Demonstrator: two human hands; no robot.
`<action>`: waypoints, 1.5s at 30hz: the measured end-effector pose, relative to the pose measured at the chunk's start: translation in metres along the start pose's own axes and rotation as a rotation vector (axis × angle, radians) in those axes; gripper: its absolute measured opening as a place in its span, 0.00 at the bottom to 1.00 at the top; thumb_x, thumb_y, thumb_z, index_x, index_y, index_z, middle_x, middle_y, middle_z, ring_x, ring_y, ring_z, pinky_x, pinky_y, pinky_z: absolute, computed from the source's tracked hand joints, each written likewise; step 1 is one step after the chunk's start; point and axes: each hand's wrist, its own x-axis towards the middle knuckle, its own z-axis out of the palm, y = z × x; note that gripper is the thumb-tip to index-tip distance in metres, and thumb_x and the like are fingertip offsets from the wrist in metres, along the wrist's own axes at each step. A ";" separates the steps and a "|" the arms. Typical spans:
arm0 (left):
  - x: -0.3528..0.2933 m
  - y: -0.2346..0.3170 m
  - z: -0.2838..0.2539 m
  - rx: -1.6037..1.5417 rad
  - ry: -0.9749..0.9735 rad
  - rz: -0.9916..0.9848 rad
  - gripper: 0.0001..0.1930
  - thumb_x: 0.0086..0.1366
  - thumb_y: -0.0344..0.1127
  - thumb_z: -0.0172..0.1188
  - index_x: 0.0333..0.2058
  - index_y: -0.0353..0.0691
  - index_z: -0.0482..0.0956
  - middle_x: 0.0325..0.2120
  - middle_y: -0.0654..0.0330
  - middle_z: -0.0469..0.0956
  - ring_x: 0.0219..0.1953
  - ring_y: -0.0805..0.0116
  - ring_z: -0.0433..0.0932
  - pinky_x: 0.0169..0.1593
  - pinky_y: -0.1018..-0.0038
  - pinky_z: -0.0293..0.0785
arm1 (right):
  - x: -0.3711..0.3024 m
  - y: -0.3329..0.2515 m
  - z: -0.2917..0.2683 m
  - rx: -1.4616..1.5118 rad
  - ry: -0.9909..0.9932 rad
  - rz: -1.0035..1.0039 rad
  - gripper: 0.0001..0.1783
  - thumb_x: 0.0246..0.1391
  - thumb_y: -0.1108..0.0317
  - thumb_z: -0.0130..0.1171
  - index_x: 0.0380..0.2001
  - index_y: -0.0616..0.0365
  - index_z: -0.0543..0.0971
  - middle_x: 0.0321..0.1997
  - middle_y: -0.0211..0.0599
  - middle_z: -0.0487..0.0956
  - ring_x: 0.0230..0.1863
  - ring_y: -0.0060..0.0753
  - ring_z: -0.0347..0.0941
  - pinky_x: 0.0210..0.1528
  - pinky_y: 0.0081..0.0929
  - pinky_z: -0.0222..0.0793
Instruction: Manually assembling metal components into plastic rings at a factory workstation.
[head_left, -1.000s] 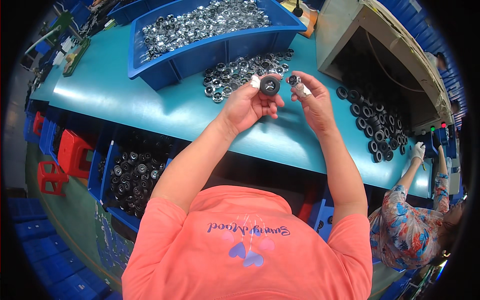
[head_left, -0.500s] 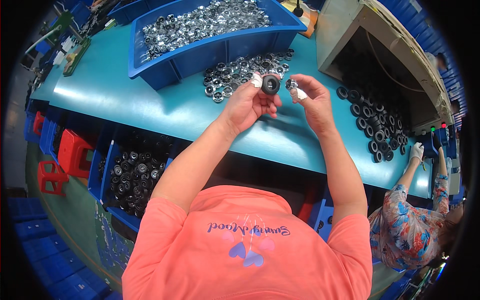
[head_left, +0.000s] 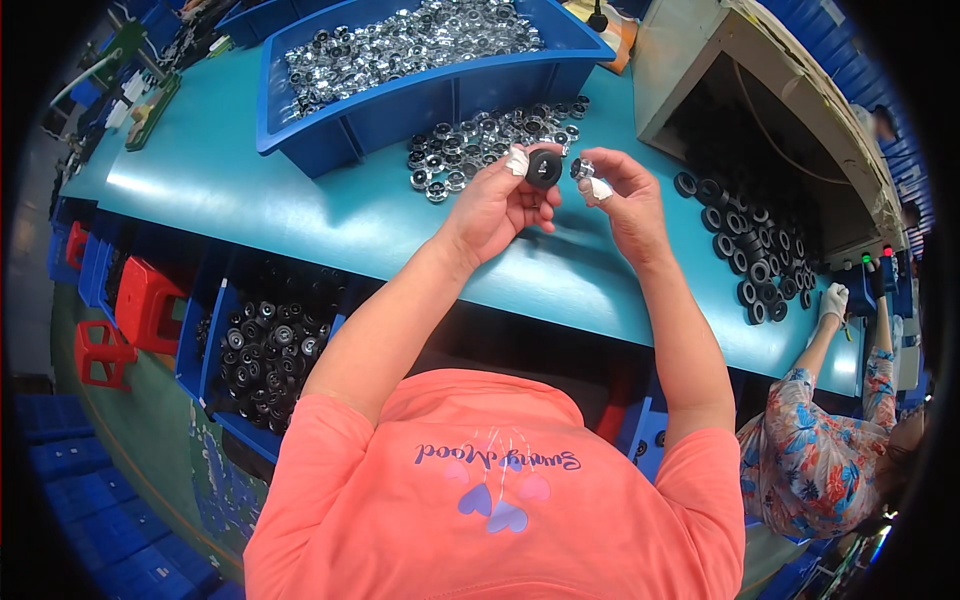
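Note:
Between thumb and fingers, my left hand (head_left: 497,203) holds a black rubber tire (head_left: 544,169) with its round face turned toward me. A small clear and silvery wheel hub (head_left: 582,169) is pinched in my right hand (head_left: 630,200), just right of the tire and apart from it. White tape wraps both thumbs. Beyond my hands, loose clear hubs (head_left: 455,160) with dark centres lie on the teal table (head_left: 230,215). Whether the tire's middle is filled is hard to make out.
A blue bin (head_left: 400,115) full of clear hubs stands at the back. Black tires (head_left: 757,270) are heaped at the right, before a box-like housing (head_left: 690,60). Lower left, a blue crate (head_left: 215,345) holds black wheels. A co-worker's gloved hand (head_left: 835,300) is at far right.
My left hand has turned the tire slightly, so its face shows more fully. The right hand and its hub have hardly moved.

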 end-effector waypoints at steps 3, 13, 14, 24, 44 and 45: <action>0.000 0.001 -0.001 -0.024 -0.003 -0.002 0.24 0.78 0.50 0.39 0.60 0.41 0.70 0.33 0.56 0.78 0.31 0.70 0.78 0.38 0.68 0.80 | 0.000 0.000 0.000 0.003 0.014 0.013 0.19 0.51 0.74 0.70 0.48 0.58 0.82 0.40 0.27 0.82 0.41 0.18 0.74 0.40 0.20 0.70; 0.000 0.001 -0.001 -0.094 0.035 0.001 0.25 0.79 0.50 0.36 0.60 0.39 0.69 0.33 0.55 0.79 0.30 0.67 0.78 0.38 0.65 0.80 | 0.006 0.011 -0.015 0.300 0.108 0.091 0.21 0.55 0.72 0.69 0.52 0.60 0.79 0.50 0.30 0.80 0.37 0.16 0.71 0.35 0.18 0.68; 0.000 0.001 -0.001 -0.097 0.037 0.001 0.25 0.79 0.49 0.36 0.60 0.39 0.69 0.33 0.55 0.79 0.30 0.67 0.78 0.38 0.65 0.80 | 0.006 0.012 -0.015 0.314 0.111 0.095 0.21 0.55 0.71 0.69 0.52 0.60 0.78 0.51 0.31 0.79 0.37 0.16 0.71 0.35 0.17 0.68; 0.000 0.000 -0.006 -0.105 0.007 0.003 0.23 0.78 0.43 0.35 0.63 0.39 0.67 0.34 0.55 0.79 0.31 0.67 0.77 0.40 0.65 0.79 | 0.005 0.009 -0.009 0.173 0.080 0.098 0.20 0.54 0.71 0.69 0.51 0.58 0.80 0.48 0.30 0.81 0.39 0.18 0.73 0.36 0.18 0.69; 0.004 -0.011 0.005 0.568 0.142 0.160 0.21 0.76 0.43 0.48 0.62 0.40 0.70 0.48 0.59 0.78 0.45 0.73 0.78 0.47 0.74 0.78 | -0.007 0.004 0.019 -0.573 0.100 -0.365 0.17 0.43 0.79 0.70 0.40 0.56 0.83 0.35 0.31 0.81 0.32 0.24 0.81 0.37 0.22 0.78; 0.004 -0.012 0.006 0.541 0.145 0.168 0.21 0.76 0.42 0.50 0.61 0.40 0.71 0.47 0.59 0.78 0.44 0.74 0.78 0.46 0.74 0.78 | -0.008 0.003 0.021 -0.600 0.107 -0.371 0.17 0.43 0.79 0.70 0.39 0.56 0.83 0.35 0.32 0.81 0.32 0.24 0.81 0.37 0.22 0.78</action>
